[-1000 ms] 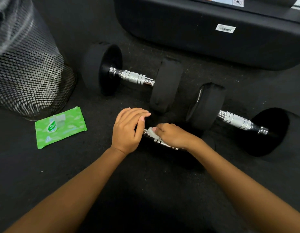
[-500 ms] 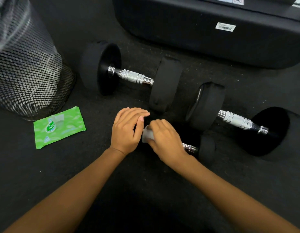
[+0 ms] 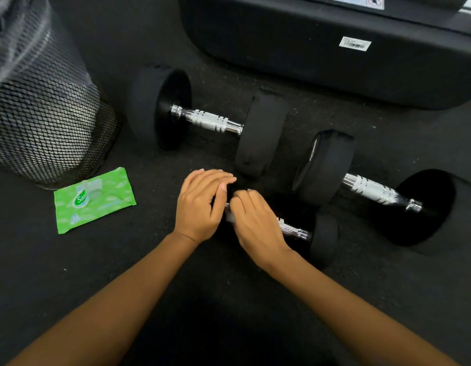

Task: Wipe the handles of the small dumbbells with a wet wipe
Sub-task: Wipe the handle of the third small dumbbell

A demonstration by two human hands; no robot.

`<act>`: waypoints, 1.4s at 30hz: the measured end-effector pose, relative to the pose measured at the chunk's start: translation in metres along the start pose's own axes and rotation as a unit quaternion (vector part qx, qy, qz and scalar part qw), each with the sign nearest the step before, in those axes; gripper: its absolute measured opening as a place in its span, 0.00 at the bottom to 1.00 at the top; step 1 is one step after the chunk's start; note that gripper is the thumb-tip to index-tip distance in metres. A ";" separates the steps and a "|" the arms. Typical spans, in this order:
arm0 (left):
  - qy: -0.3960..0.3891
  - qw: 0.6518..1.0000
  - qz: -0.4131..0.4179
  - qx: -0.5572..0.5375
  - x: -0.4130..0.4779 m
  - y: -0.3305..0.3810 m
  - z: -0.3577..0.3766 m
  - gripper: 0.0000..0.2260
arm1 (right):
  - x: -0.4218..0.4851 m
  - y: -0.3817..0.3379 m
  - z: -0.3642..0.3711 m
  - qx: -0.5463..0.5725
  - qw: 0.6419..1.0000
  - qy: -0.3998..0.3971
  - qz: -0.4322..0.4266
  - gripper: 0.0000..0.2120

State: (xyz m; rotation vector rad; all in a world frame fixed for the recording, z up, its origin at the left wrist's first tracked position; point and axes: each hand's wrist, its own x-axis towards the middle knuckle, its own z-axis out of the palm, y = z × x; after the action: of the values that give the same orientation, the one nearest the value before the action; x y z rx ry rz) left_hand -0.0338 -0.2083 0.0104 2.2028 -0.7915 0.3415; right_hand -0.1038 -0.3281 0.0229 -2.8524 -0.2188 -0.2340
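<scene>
Gripping wipe (image 3: 230, 217) on handle (image 3: 292, 229), right hand (image 3: 255, 225) shifted left; left hand (image 3: 200, 204) flat, unmoved.

Dumbbell handles (image 3: 212, 122) are glossy chromed metal, knurled; dumbbell heads (image 3: 263, 133) are matt, rubber-like. Floor (image 3: 229, 313) is matt, rough. Wipe pack (image 3: 94, 200) is glossy plastic; bin (image 3: 44, 114) is wire mesh. Wet wipe (image 3: 230, 218) is cloth.
</scene>
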 end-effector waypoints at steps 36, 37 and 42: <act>-0.015 1.000 0.000 0.017 0.001 0.002 -0.003 0.15 | -0.008 0.007 -0.012 -0.024 0.997 -0.034 0.057 0.17; -0.015 1.000 0.000 0.019 0.002 0.003 -0.003 0.15 | -0.013 0.012 -0.014 -0.037 0.997 -0.026 0.057 0.18; -0.032 0.996 0.029 0.074 0.004 0.004 -0.005 0.15 | -0.029 0.019 -0.020 -0.069 0.995 -0.008 0.075 0.18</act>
State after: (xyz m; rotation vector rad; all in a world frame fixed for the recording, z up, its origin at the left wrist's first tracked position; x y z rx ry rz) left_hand -0.0327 -0.2081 0.0181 2.3429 -0.8906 0.3708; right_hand -0.1318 -0.3559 0.0317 -2.9905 0.0100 -0.2032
